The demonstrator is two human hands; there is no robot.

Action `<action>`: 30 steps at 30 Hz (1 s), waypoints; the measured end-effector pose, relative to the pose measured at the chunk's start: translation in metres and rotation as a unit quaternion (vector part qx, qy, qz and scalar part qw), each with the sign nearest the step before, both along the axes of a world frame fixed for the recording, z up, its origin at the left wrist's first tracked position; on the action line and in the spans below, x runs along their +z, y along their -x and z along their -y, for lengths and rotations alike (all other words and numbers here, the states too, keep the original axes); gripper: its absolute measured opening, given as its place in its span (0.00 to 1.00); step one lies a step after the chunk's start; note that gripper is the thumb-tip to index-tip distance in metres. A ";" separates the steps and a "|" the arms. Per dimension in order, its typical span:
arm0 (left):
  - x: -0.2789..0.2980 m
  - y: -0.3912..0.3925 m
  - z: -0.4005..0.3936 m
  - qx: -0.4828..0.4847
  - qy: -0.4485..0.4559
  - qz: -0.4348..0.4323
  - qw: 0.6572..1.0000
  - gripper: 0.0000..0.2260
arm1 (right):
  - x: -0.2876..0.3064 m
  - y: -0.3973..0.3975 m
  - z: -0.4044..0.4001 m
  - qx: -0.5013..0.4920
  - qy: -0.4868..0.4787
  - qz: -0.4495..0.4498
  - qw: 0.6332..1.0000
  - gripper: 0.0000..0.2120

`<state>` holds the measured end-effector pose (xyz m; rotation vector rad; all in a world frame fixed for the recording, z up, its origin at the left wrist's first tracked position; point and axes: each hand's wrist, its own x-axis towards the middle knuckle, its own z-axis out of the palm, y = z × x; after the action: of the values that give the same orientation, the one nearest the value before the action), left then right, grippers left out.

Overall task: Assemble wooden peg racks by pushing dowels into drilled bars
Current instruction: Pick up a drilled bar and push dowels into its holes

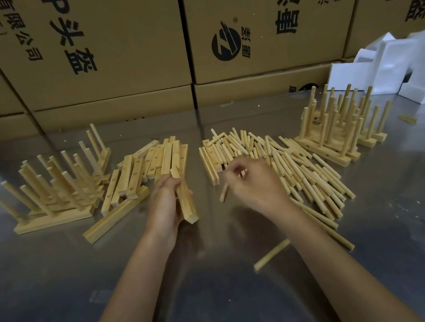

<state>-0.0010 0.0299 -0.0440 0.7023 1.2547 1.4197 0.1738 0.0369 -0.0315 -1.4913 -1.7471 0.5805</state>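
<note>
Near the middle of the shiny grey metal table (221,292), the left hand (166,205) grips a pale square-edged wooden bar (187,203) tilted on end, while the right hand (253,182), fingers curled, pinches a short light wooden dowel (224,192) beside the loose dowel heap (299,166)

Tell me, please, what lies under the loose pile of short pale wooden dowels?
Two drilled pale wooden bars poke out from under the dowel pile's far left edge, on the shiny metal table. Whatever else lies beneath is covered.
</note>
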 end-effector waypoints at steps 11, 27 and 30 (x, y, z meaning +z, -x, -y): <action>0.001 -0.004 0.005 -0.041 0.017 -0.036 0.998 0.10 | -0.036 -0.032 -0.038 -0.131 -0.045 0.210 0.968 0.15; -0.001 -0.002 0.007 -0.069 0.017 -0.043 0.997 0.09 | 0.000 -0.024 -0.005 -0.051 -0.062 0.042 0.996 0.03; 0.000 0.000 0.006 -0.111 -0.017 -0.006 0.994 0.11 | 0.003 -0.004 0.007 0.068 -0.054 0.079 0.993 0.08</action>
<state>-0.0012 0.0236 -0.0441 0.8487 1.1264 1.2582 0.1783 0.0300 -0.0280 -1.3832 -1.9820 0.4383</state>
